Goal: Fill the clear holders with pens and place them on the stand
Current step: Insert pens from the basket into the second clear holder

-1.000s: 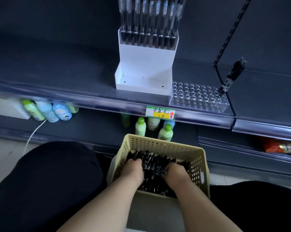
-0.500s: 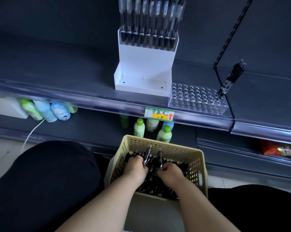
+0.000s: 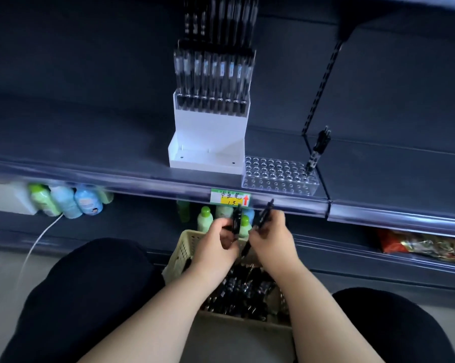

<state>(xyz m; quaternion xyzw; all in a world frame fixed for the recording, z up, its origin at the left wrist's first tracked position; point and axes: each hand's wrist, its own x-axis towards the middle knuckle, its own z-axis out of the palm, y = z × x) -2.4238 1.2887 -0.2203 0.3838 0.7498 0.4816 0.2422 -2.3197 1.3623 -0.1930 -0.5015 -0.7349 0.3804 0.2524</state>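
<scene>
Both hands are over the basket (image 3: 180,254), lower centre of the frame. The left hand (image 3: 216,243) has its fingers curled round a black pen (image 3: 237,218) that stands nearly upright. The right hand (image 3: 269,237) pinches a second pen (image 3: 265,212), which leans toward the upper right. Plenty of loose pens (image 3: 242,292) lie heaped in the basket below the wrists.

The target is up on the shelf (image 3: 90,142): the clear holder (image 3: 276,174), right of centre. Its grid of holes is nearly all bare, with one lone pen (image 3: 318,149) slanting out of the far right corner. It sits touching the white stand (image 3: 208,127), whose top tier is already packed.

These pens look light, stiff and smooth-barrelled, so they could slip. I'd grip mid-barrel and leave the lower end free to find a hole. The holder looks light too, so it's likely to skid if jabbed.
</scene>
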